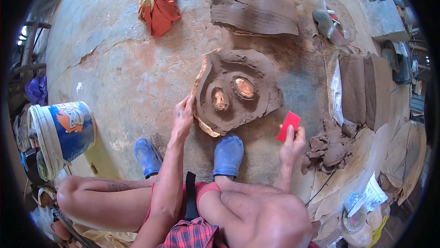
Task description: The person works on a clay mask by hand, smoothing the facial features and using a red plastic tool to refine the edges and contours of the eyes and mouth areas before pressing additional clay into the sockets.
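Note:
On the floor in front of me lies a mould (200,83) with a pale orange-tan rim, lined with dark brown clay (233,71). Two oval openings in the clay show lighter mould surface. My left hand (183,112) grips the mould's left rim, fingers closed on the edge; the fingertips are partly hidden. To the right of the mould, apart from it, my right hand (292,142) pinches a flat red scraper (288,126) between thumb and fingers. The clay's right edge is ragged.
Beyond the mould lies a large grey-brown clay slab (254,7), with a red cloth (160,9) to its left. Clay scraps (330,149) and upright clay slabs (362,92) are at right. A white and blue bucket (68,129) stands left. My blue clogs (228,154) are close to the mould.

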The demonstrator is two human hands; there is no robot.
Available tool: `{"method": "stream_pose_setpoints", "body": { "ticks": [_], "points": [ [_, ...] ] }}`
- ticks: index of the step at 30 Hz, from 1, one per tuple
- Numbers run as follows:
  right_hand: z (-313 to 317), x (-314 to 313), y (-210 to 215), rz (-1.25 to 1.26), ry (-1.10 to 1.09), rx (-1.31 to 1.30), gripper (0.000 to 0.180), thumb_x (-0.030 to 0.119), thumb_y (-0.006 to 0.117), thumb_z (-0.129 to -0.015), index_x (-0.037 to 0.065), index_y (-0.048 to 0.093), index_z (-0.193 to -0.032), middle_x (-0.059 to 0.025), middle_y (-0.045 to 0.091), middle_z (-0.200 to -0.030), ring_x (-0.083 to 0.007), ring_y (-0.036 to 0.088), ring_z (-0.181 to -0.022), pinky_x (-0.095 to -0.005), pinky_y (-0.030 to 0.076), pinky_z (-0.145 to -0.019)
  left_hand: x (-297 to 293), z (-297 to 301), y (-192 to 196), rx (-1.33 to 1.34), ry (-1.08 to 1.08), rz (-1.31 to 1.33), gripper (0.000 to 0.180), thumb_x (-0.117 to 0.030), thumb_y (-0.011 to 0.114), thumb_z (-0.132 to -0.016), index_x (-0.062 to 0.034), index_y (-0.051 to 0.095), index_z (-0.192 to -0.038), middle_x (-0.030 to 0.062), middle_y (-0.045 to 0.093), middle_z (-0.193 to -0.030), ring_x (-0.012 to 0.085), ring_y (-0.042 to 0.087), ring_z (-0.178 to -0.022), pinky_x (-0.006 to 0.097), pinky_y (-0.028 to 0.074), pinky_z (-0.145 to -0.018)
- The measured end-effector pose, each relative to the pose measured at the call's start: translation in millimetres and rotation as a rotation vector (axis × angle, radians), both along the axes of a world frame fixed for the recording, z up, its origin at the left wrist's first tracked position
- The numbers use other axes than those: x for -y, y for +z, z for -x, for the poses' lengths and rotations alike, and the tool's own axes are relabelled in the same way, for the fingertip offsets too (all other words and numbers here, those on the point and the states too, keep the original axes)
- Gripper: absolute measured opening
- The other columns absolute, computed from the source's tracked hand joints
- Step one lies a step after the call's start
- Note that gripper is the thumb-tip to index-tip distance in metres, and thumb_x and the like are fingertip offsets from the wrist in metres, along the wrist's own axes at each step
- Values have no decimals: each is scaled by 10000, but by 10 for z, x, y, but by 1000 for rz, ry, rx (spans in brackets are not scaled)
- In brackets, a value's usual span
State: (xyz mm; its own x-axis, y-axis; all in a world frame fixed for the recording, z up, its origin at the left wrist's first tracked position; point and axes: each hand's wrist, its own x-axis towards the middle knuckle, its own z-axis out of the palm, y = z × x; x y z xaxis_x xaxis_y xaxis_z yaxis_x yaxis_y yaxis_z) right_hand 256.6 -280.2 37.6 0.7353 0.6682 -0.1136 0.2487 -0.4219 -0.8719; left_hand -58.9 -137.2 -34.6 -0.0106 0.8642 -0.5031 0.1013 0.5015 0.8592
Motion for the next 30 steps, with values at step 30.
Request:
{"method": "stream_pose_setpoints", "body": {
  "ticks": [30],
  "points": [
    [204,-1793,-138,121,78,-292,272,221,474,-1114,-32,569,-1141,-131,732,-767,-221,746,-592,-303,538,-422,-708,-1002,1146,-39,-706,-38,196,-213,720,-998,-26,761,-1038,74,759,-838,150,696,-676,293,555,-591]
  ]
}}
